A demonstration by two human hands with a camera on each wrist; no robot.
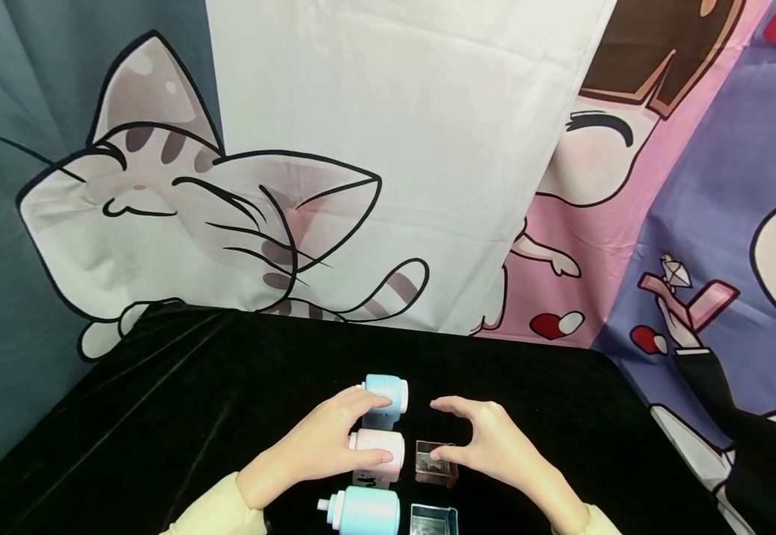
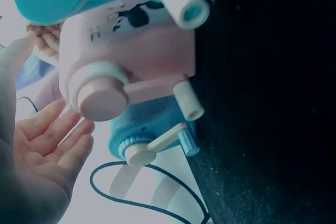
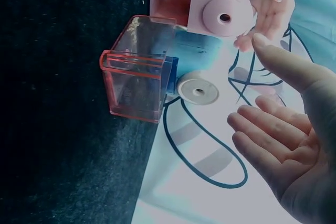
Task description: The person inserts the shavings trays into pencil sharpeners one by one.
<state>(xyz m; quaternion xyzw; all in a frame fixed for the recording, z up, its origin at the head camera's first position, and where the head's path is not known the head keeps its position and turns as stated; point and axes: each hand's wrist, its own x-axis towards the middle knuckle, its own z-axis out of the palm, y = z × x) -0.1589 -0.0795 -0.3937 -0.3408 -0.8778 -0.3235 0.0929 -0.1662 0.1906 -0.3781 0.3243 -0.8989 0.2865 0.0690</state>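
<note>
Three hand-crank pencil sharpeners lie in a row on the black cloth: a blue one at the back, a pink one in the middle and a light blue one in front. My left hand hovers at the pink sharpener, thumb and fingers spread apart; in the left wrist view its crank faces the hand. To the right, a clear pink shavings drawer sits apart from the pink sharpener. My right hand is over that drawer, fingers relaxed and holding nothing.
A clear blue drawer lies beside the front sharpener, cut off by the frame's lower edge. The black cloth covers the table. Behind it hangs a printed curtain with a cartoon cat.
</note>
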